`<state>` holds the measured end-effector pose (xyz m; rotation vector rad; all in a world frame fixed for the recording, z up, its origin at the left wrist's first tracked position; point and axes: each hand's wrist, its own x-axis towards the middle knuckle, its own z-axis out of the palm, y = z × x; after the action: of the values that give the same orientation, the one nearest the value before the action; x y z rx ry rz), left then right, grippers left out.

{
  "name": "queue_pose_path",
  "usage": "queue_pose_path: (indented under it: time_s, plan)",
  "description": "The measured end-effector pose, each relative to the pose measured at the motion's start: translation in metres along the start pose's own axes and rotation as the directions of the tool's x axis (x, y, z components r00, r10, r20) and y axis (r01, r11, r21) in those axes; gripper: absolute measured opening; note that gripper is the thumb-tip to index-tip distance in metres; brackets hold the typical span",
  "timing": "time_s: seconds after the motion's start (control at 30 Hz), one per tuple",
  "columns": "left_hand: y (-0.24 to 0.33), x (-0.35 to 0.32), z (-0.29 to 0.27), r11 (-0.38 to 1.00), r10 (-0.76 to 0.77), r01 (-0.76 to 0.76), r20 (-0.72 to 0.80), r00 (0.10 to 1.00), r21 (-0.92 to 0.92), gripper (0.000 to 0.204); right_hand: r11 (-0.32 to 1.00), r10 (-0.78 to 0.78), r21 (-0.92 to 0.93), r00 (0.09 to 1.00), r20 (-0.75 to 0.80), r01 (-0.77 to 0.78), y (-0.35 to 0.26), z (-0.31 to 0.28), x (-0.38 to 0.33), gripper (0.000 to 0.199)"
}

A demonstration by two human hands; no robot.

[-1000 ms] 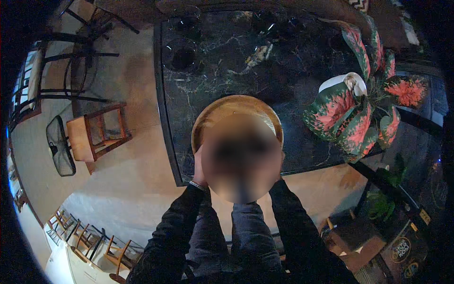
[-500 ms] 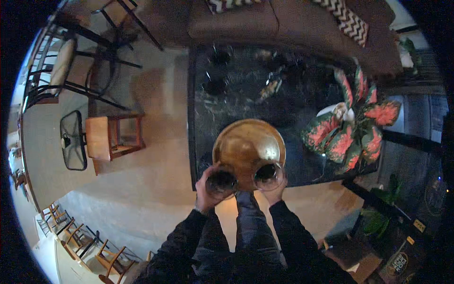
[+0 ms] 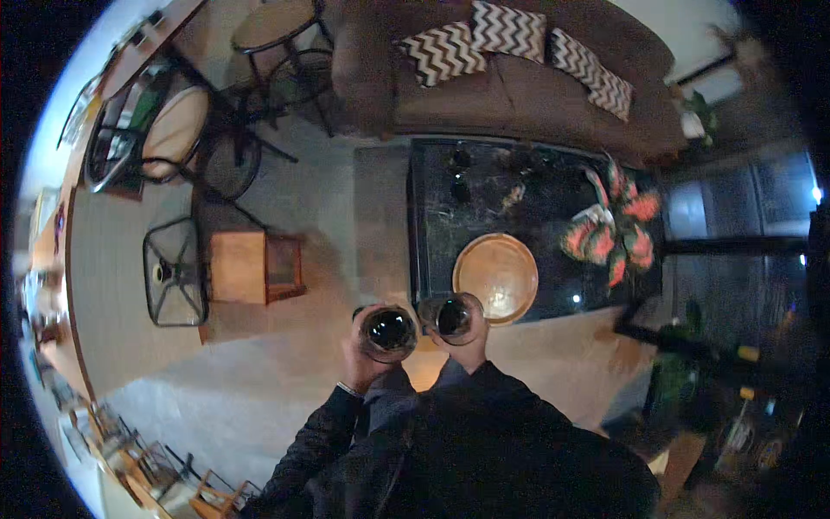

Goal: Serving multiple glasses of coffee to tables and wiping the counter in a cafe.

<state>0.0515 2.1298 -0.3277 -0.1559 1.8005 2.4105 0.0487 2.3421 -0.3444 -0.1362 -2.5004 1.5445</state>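
Observation:
My left hand [image 3: 358,356] is wrapped round a clear drinking glass [image 3: 388,332] with dark contents. In my right hand [image 3: 469,349] is a second glass [image 3: 450,318], also dark inside. Both are held upright in front of my body, close side by side, at the table's near left corner. Just beyond the right-hand glass, a round wooden tray [image 3: 495,277] rests on the black marbled table [image 3: 562,290] with nothing on it. Most of my fingers show only partly around the glasses.
A potted plant [image 3: 614,227] with red and green leaves stands on the table's right side. Small dark glasses [image 3: 461,177] sit at its far left. A brown sofa [image 3: 450,104] with zigzag cushions [image 3: 508,33] lies beyond. To the left stand a wooden stool [image 3: 240,266] and a black-framed chair [image 3: 175,134].
Both hands have lifted the glasses off the tray's near edge and drawn them back and left. My body stands more upright, and more of the sofa shows.

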Motion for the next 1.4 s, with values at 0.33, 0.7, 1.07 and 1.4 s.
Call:
queue_pose_path:
  time_s: [0.33,0.7,1.07,1.4]
  plan:
    - [0.003,0.061,-0.062,0.908,-0.045,-0.101,0.333,0.942,0.406,0.078,0.908,0.386,-0.049,0.879,-0.28,-0.415,0.033,0.083,-0.064,0.076]
    - [-0.154,0.089,-0.063,0.919,-0.385,0.278,0.483,0.787,0.28,0.044,0.862,0.506,0.265,0.701,-0.503,-0.433,0.093,0.073,-0.074,0.082]
    - [0.061,0.112,-0.023,0.648,0.047,-0.333,0.401,0.915,0.685,0.072,0.983,0.181,0.02,0.955,-0.235,-0.181,-0.011,0.001,-0.004,0.081]
    - [0.243,0.21,-0.13,0.754,0.33,-0.293,0.046,0.943,0.588,0.076,0.97,-0.241,0.048,0.957,0.161,0.237,-0.176,0.115,0.214,0.082]
